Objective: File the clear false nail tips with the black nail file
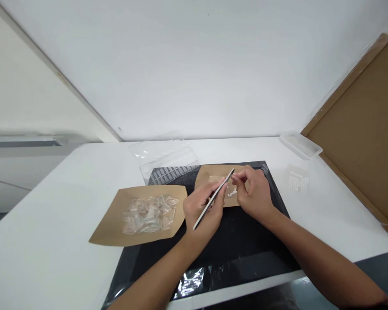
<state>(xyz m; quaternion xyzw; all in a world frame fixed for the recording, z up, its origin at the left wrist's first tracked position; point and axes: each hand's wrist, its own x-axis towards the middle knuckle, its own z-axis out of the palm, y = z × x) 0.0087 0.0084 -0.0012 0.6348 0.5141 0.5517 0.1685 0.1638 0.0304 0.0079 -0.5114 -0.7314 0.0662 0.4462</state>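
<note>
My left hand (204, 206) is closed around a long, thin nail file (213, 199), pale on one side and dark on the other, which slants up to the right. Near its upper tip, the fingers of my right hand (254, 191) are pinched together; whatever they hold is too small to make out. Beneath both hands lies a brown paper sheet (202, 176) with small white pieces (232, 193) on it. Left of my left hand, a second brown paper sheet (108, 228) bears a pile of small clear plastic bags (151, 213).
A black mat (245, 245) lies under the papers on the white table (51, 206). Behind are a clear tray of nail-tip shapes (168, 172) and clear plastic sheets (157, 146). At right are a translucent container (300, 145), a sheet of small white pieces (298, 181) and a cardboard box (365, 116).
</note>
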